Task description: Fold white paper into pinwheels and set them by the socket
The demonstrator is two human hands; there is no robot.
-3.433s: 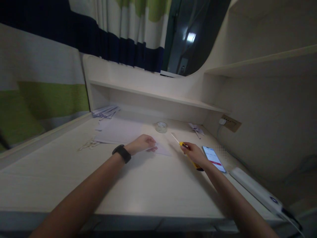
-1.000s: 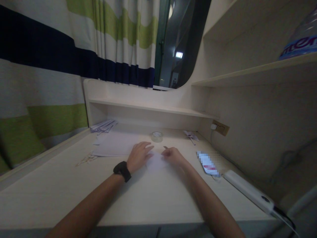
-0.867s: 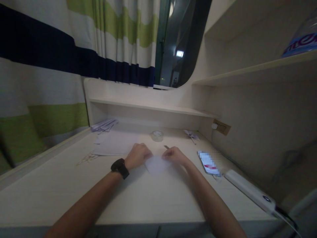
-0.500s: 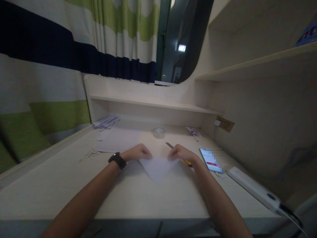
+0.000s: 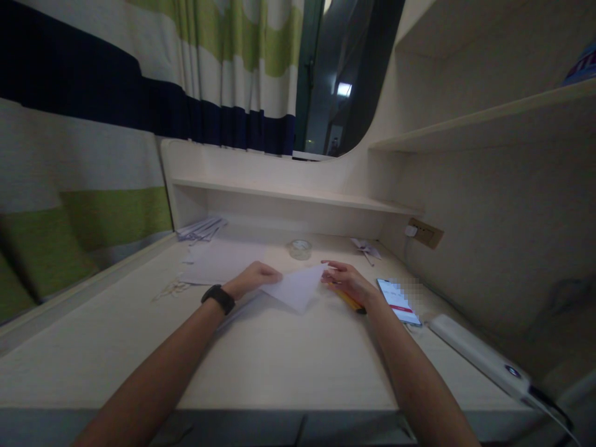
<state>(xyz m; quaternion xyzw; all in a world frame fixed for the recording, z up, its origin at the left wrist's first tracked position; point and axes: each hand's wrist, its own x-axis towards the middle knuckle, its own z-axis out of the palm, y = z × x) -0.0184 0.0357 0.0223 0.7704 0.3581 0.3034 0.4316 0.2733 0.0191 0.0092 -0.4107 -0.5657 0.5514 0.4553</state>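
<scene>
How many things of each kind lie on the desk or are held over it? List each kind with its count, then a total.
Folded paper held by left hand and right hand: 1
Flat sheets: 1 pile
Yellow-handled knife: 1
Tape roll: 1
Phone: 1
White power bank: 1
Total: 6

Both hands [image 5: 298,279] on folded paper [image 5: 294,288]

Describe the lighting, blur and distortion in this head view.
Head view: dim and underexposed; a bright light patch shows in the doorway; wide-angle bending curves the desk edges; the phone screen is pixelated; the paper between left hand and right hand looks soft.
</scene>
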